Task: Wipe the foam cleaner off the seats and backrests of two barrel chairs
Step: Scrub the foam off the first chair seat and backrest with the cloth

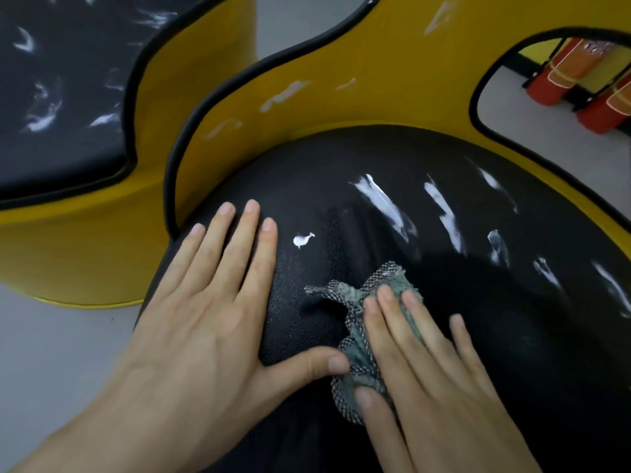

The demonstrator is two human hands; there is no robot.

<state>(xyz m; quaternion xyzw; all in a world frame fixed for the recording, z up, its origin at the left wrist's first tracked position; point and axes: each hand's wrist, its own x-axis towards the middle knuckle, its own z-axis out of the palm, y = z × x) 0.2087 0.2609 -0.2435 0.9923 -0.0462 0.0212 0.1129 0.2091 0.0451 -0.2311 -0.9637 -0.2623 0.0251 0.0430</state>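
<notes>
Black foam-streaked seat (444, 319) under left hand (205, 322), fingers (251, 247) spread; right hand (437, 380), fingers straight, presses cloth (355, 346); red cylinders (553, 76) beyond.

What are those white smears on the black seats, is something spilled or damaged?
Nothing looks damaged. The white streaks on the near seat, its yellow backrest and the far seat are foam cleaner, not yet wiped. The right hand presses a cloth on the near seat.

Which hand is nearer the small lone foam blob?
Left. The left hand lies flat just left of the foam blob; the right hand presses the cloth farther below-right.
</notes>
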